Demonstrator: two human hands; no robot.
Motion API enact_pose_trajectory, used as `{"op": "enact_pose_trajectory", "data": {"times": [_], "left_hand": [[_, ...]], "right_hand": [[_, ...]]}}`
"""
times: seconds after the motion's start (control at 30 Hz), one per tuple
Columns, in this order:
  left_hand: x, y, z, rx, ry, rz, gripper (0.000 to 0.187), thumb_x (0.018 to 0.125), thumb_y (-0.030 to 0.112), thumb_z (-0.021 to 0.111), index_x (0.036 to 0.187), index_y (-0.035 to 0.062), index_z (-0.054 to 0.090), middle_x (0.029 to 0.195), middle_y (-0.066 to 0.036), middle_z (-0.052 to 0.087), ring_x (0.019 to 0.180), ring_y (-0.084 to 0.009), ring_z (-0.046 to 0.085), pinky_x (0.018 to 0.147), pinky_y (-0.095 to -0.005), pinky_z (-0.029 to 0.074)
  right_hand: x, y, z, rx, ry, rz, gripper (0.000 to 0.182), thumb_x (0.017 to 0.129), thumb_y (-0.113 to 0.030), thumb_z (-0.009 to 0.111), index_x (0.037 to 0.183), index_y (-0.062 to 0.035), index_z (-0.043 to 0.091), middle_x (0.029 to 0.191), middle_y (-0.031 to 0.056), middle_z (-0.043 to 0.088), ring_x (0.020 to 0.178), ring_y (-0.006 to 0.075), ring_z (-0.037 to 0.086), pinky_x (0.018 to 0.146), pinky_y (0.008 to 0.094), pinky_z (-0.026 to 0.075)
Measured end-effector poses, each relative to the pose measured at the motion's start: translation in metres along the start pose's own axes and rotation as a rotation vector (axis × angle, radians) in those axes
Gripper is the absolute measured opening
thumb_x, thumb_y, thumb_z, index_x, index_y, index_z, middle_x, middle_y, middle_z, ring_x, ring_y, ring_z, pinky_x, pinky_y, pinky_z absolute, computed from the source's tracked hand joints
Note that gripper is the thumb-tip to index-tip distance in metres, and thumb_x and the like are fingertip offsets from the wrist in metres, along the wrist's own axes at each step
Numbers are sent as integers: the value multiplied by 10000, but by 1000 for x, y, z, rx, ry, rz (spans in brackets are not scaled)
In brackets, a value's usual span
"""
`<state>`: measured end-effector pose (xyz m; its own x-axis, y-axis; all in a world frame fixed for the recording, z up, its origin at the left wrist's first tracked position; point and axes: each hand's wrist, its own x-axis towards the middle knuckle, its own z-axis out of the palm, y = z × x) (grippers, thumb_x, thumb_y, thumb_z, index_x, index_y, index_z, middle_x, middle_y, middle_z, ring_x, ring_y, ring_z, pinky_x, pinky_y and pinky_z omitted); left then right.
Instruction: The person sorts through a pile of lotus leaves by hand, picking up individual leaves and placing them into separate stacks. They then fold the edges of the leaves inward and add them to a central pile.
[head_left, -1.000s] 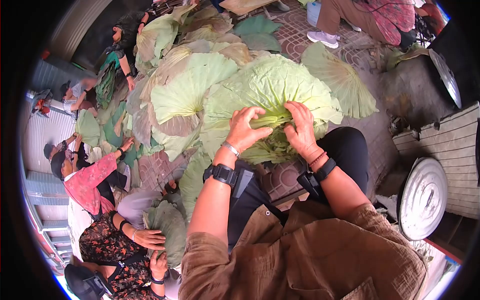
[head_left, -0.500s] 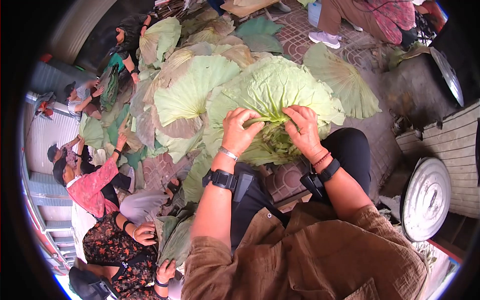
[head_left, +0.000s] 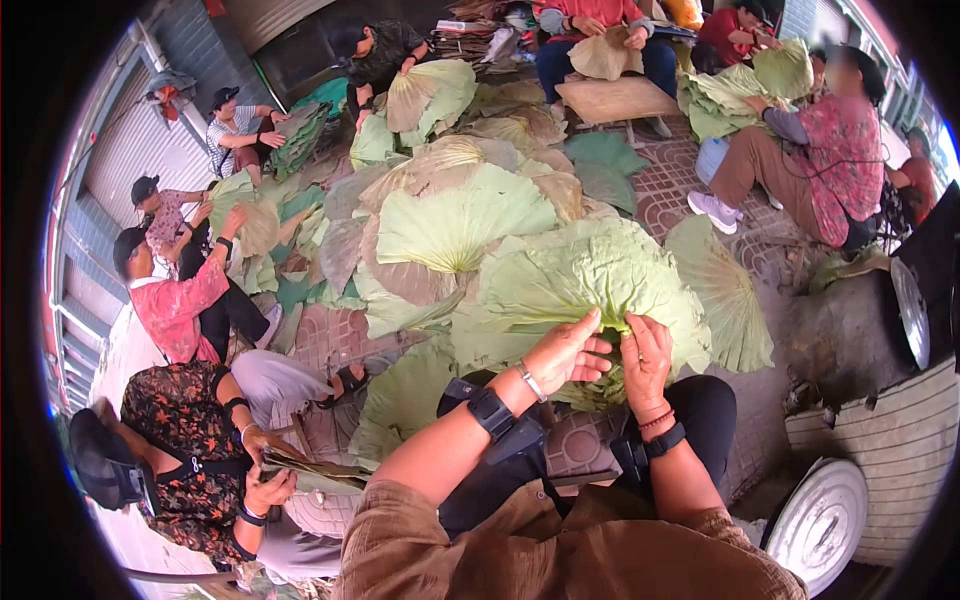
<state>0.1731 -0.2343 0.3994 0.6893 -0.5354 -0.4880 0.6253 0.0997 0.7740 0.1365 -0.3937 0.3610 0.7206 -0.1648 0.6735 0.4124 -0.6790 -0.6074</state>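
Observation:
A large pale green lotus leaf (head_left: pixel 590 268) is spread in front of my knees, its ribs meeting near my hands. My right hand (head_left: pixel 647 362) pinches the leaf by its middle, where the ribs gather. Just left of that point is my left hand (head_left: pixel 566 354), thumb raised and fingers apart, with nothing visible in it. It is close against the leaf; whether it touches cannot be made out. The leaf's near part is partly hidden behind both hands. Beyond lies another pale lotus leaf (head_left: pixel 465 222) on a heap, and a duller leaf (head_left: pixel 715 290) rests to the right.
Several people sit around the heap, handling leaves. One in a flowered top (head_left: pixel 175 425) is close on my left. A wooden board (head_left: pixel 615 101) stands at the back. To my right are a round metal lid (head_left: pixel 820 525) and another lid (head_left: pixel 909 312). Patterned paving (head_left: pixel 672 205) shows between.
My view has tilted up, showing more people at the back. My left hand has loosened from the leaf's middle and spread its fingers. The right hand keeps its pinch.

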Motion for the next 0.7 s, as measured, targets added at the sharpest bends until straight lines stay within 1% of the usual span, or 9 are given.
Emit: {"op": "enact_pose_trajectory", "data": {"times": [0.03, 0.07, 0.1, 0.2, 0.23, 0.3, 0.47, 0.57, 0.7], "left_hand": [[0, 1, 0, -180, 48, 41, 525, 876, 547, 515, 1110, 78, 501, 928, -67, 599, 731, -154, 610, 637, -276, 520], [6, 0, -8, -320, 34, 61, 388, 888, 421, 578, 1095, 100, 511, 974, -68, 597, 811, -178, 614, 705, -316, 528], [11, -5, -13, -330, 36, 84, 388, 888, 421, 578, 1095, 100, 511, 974, -68, 597, 811, -178, 614, 705, -316, 528], [11, -4, -11, -454, 193, 272, 217, 905, 181, 571, 1105, 110, 526, 1050, -39, 586, 886, -200, 604, 765, -400, 527], [8, -2, -8, -460, 196, 287, 217, 905, 181, 571, 1105, 110, 526, 1050, -39, 586, 886, -200, 604, 765, -400, 527], [4, 1, -3, -357, 375, 423, 210, 906, 168, 562, 1111, 132, 531, 1056, -14, 585, 888, -188, 599, 759, -411, 525], [-9, 11, -12, -217, 453, 651, 192, 924, 183, 534, 1112, 148, 542, 1052, 19, 610, 865, -92, 599, 604, -268, 508], [-13, 18, -19, -212, 490, 814, 166, 914, 185, 539, 1064, 114, 535, 939, 8, 624, 775, -93, 613, 583, -289, 531], [-10, 20, -40, -438, 501, 687, 203, 914, 182, 528, 1112, 141, 508, 1031, -9, 603, 854, -149, 615, 656, -388, 547]], "right_hand": [[-2, -1, 1, -6, -18, -16, 285, 782, -55, 611, 1066, -50, 622, 993, 103, 607, 925, 280, 530, 834, 379, 395], [-4, -1, 1, -20, -49, -33, 280, 783, -59, 612, 1063, -50, 625, 993, 102, 608, 924, 280, 530, 834, 381, 394], [-6, -1, 2, -36, -80, -50, 275, 785, -63, 612, 1059, -50, 627, 992, 100, 609, 922, 279, 530, 835, 383, 393], [-12, -3, 1, -44, -163, -71, 348, 795, -103, 613, 1136, -43, 575, 1058, 125, 580, 992, 301, 506, 900, 402, 360], [-13, -5, 1, -49, -172, -66, 382, 798, -118, 613, 1167, -39, 551, 1089, 137, 565, 1020, 310, 494, 926, 407, 345], [-15, 0, 0, -55, -187, -74, 420, 831, -158, 587, 1219, -27, 497, 1143, 162, 524, 1072, 328, 464, 964, 420, 315], [-20, 16, 1, -62, -121, 56, 396, 897, -200, 516, 1238, -6, 466, 1165, 185, 496, 1095, 345, 439, 976, 441, 306], [-21, 18, 5, -49, -136, 79, 392, 907, -202, 510, 1239, 0, 463, 1166, 189, 496, 1091, 353, 440, 972, 437, 313], [-20, 20, 7, -55, -192, 96, 328, 875, -155, 529, 1170, -12, 516, 1128, 172, 527, 1081, 341, 454, 965, 431, 319]]}}
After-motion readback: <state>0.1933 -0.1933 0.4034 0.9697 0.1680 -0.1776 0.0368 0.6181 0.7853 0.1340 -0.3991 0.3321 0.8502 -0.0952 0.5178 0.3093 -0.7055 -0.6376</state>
